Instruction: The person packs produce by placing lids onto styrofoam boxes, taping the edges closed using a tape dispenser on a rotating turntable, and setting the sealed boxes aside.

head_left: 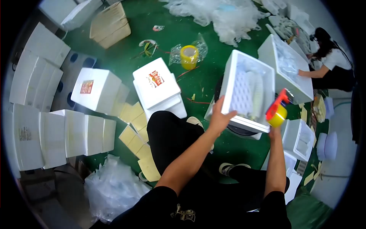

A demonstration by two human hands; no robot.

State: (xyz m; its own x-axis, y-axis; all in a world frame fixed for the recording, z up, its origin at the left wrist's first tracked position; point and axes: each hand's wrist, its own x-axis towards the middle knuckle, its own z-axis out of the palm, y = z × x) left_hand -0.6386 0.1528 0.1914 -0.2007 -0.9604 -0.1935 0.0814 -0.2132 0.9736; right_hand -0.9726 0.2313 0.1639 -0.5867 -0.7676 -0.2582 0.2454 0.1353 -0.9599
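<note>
A white foam box [226, 91] stands tilted in front of me, with clear plastic, a bumpy white sheet and a pale green long item [258, 95] inside. My left hand [221, 117] grips its near left corner, the thumb over the rim and the fingers on the outer wall. At the near right corner, my right hand [274, 132] is closed on a red tape dispenser [277, 111] carrying a yellow roll. Most of the right fingers are hidden behind the dispenser. Under the box, part of a dark round support [240, 132] shows.
Another foam box [268, 63] stands at the right, where a co-worker [333, 63] reaches in. Stacked foam boxes [28, 129] line the left. Lidded boxes [152, 82], yellow sheets [135, 116], a yellow tape roll [189, 57] and plastic bags [112, 187] lie on the green floor.
</note>
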